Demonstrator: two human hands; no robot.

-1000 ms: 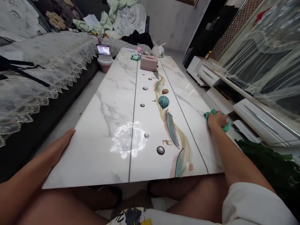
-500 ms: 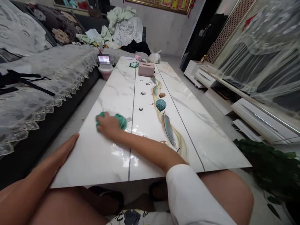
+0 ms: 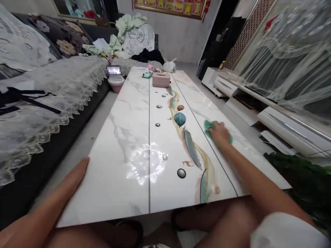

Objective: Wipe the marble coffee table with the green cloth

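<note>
Far left: lace-covered sofa (image 3: 43, 103) seen alongside the marble table (image 3: 129, 131). Left hand (image 3: 77, 174) is laid flat on the table's near-left edge, fingers together & stretched out, nothing held. Centre: glare patch on the glossy top, w/ printed feather & bead pattern running down the middle strip. At the far end a pink tissue box (image 3: 161, 79) is seen, small teal item just beside it. Right side: green cloth (image 3: 209, 124) is pressed onto the tabletop under the right hand (image 3: 219, 133), palm down, fingers curled over it, near the right grey seam. Beyond, white cabinet (image 3: 258, 110) w/ sheer curtain above
</note>
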